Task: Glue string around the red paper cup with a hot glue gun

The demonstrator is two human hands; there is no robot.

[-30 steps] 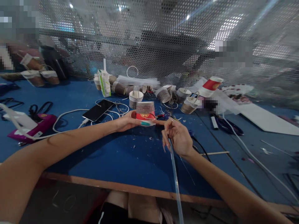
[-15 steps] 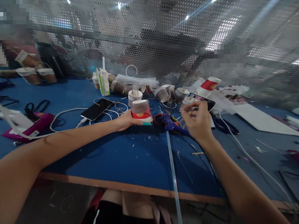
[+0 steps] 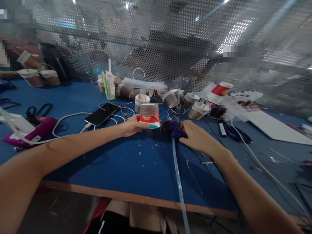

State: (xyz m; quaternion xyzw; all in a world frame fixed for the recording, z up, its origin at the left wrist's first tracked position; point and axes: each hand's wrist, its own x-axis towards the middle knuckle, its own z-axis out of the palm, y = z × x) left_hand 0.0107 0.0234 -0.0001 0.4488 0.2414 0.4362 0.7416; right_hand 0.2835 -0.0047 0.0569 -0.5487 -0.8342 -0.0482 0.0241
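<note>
Upside down in my left hand (image 3: 131, 126) is a red and white paper cup (image 3: 149, 117), its upper part wound with rows of grey-brown cord. The fingers close round its side, with the thumb along the lower rim. My right hand (image 3: 195, 135) has its fingers wrapped round a blue glue gun (image 3: 177, 129) lying on the table. A long clear glue stick (image 3: 179, 182) runs from the gun past the table's front edge. Just behind the held cup stands a white cup (image 3: 141, 101) with a handle of cord.
A black phone (image 3: 102, 113) with a white cable lies to the left, near a drink carton (image 3: 109, 85). Cord-wrapped cups (image 3: 198, 110) stand at the back right, close to scissors (image 3: 237, 133). A purple glue gun-like tool (image 3: 46, 126) sits far left. Perforated metal mesh (image 3: 156, 42) rises behind.
My right hand has come down and left from beside the cord-handled cup and closed on the glue gun. My left hand keeps the red cup in nearly the same place.
</note>
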